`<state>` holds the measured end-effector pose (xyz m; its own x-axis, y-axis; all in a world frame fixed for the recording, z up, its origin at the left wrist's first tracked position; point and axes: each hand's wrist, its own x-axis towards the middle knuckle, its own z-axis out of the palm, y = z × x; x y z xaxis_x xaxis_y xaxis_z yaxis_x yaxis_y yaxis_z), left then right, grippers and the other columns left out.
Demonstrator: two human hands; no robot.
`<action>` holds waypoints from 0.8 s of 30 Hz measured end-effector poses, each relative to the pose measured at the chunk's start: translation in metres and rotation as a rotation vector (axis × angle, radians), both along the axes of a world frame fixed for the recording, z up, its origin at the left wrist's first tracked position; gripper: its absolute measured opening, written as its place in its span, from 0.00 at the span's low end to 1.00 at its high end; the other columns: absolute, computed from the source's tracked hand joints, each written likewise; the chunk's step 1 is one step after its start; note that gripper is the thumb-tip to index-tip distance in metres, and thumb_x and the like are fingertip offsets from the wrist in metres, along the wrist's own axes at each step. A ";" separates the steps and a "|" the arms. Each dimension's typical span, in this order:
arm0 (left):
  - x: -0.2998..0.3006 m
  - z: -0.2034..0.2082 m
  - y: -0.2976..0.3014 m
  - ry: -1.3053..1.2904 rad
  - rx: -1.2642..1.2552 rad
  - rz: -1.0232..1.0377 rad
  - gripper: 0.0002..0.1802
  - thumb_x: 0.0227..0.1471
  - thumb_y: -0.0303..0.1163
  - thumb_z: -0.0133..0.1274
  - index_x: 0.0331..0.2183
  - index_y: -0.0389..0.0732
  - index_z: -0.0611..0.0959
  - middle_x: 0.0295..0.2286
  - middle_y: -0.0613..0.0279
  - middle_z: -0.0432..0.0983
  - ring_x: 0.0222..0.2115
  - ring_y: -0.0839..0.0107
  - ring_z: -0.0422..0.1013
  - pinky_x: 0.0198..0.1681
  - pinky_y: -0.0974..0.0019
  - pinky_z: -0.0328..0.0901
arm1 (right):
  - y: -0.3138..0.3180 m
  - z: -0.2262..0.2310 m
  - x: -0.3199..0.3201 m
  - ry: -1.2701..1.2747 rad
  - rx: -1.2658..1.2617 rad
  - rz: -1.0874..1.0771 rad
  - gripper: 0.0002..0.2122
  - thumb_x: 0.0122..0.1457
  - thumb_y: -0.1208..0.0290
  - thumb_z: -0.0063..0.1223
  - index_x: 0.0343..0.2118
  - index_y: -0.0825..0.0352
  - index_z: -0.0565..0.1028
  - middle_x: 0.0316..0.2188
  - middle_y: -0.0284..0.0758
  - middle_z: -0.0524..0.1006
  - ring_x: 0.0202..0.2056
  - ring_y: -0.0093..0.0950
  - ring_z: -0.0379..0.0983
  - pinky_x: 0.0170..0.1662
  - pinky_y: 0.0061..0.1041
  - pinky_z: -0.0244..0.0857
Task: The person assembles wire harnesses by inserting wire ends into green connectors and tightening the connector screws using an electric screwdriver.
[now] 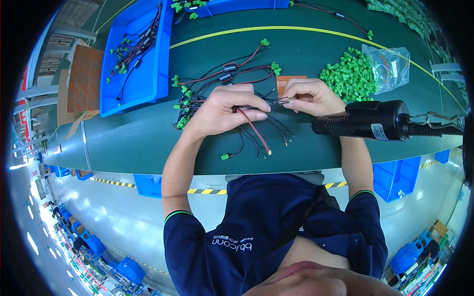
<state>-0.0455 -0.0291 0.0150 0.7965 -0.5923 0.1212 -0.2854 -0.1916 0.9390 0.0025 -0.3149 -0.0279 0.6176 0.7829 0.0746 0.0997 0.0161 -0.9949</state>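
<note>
My left hand is closed round a black and red wire cable, thumb and fingertips pinching it over the green table. My right hand pinches the thin bare-ended wires of that cable between thumb and forefinger. A red wire runs down from under my left hand. More loose black wire ends fan out below the hands. Beyond and left of my left hand lie several cables with black cylinders and green connectors. One green connector lies nearest the table's front edge.
A pile of green connectors and a clear plastic bag lie at the right. A black electric screwdriver hangs over my right forearm. An orange piece is behind my right hand. A blue bin with cables and a cardboard box stand left.
</note>
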 end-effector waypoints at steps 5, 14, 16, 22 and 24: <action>0.002 0.004 0.005 -0.265 0.017 0.004 0.11 0.44 0.22 0.70 0.34 0.36 0.90 0.30 0.61 0.77 0.33 0.69 0.74 0.35 0.67 0.69 | -0.001 0.001 0.001 -0.040 -0.115 0.008 0.06 0.65 0.75 0.61 0.42 0.70 0.80 0.37 0.33 0.78 0.38 0.22 0.74 0.42 0.22 0.69; 0.008 0.004 -0.019 -0.387 0.104 0.199 0.09 0.51 0.25 0.66 0.37 0.35 0.87 0.29 0.52 0.81 0.31 0.58 0.79 0.36 0.60 0.72 | -0.002 0.010 -0.005 -0.064 -0.227 0.044 0.08 0.64 0.72 0.64 0.41 0.69 0.80 0.34 0.33 0.77 0.34 0.21 0.72 0.37 0.22 0.66; 0.009 0.007 -0.020 -0.337 0.440 0.125 0.09 0.57 0.29 0.61 0.38 0.34 0.85 0.29 0.49 0.80 0.32 0.53 0.78 0.34 0.57 0.71 | 0.000 0.007 -0.007 -0.078 -0.234 0.022 0.09 0.63 0.70 0.65 0.41 0.68 0.80 0.33 0.33 0.76 0.32 0.22 0.73 0.35 0.22 0.66; 0.013 -0.004 -0.025 -0.136 0.586 0.110 0.09 0.62 0.29 0.56 0.41 0.34 0.84 0.30 0.49 0.81 0.30 0.48 0.77 0.34 0.54 0.70 | 0.004 -0.003 -0.006 -0.280 -0.207 0.008 0.09 0.63 0.68 0.65 0.41 0.67 0.80 0.31 0.32 0.76 0.28 0.24 0.73 0.32 0.23 0.67; 0.017 -0.015 -0.029 -0.230 0.359 0.133 0.09 0.63 0.28 0.56 0.42 0.34 0.84 0.30 0.51 0.82 0.27 0.53 0.78 0.32 0.57 0.70 | 0.003 -0.002 -0.008 -0.236 -0.287 0.026 0.09 0.62 0.68 0.65 0.40 0.66 0.80 0.30 0.32 0.75 0.27 0.24 0.73 0.31 0.24 0.67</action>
